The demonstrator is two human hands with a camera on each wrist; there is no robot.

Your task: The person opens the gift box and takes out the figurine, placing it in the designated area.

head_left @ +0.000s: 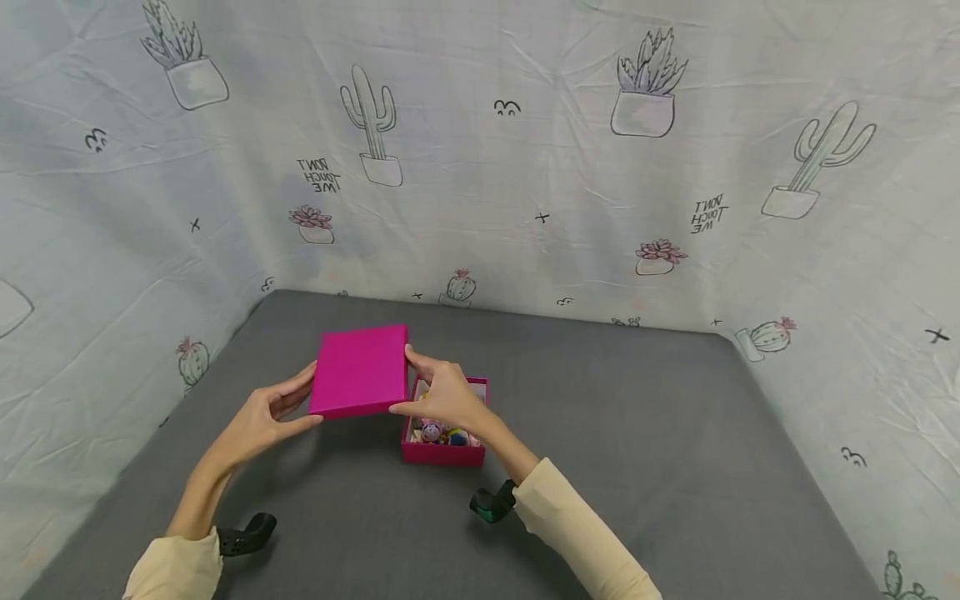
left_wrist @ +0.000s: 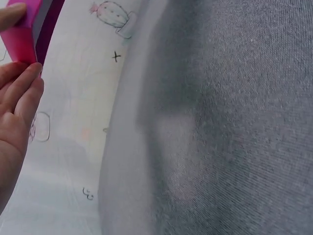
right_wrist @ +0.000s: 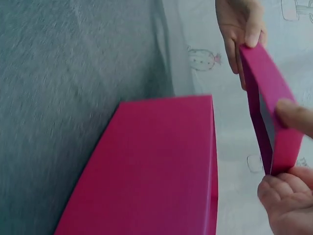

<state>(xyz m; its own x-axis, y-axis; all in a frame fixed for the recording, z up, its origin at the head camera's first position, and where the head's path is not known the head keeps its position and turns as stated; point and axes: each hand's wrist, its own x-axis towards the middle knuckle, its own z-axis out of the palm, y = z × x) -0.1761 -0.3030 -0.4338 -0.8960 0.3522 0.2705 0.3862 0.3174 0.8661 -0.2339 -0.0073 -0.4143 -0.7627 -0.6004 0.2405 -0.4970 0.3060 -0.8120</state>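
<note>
A bright pink box lid is held up off the table, its top toward the head camera. My left hand pinches its left side, thumb at the near corner. My right hand pinches the right side between thumb and fingers. Below and behind the right hand stands the pink box, uncovered, with small colourful trinkets inside; the hand hides part of them. In the right wrist view the box's side looms close, and the lid shows its hollow underside between both hands.
A grey cloth-covered table extends around the box. White fabric with cactus drawings hangs along the back and sides. Each wrist wears a black strap mount, one on the left wrist and one on the right.
</note>
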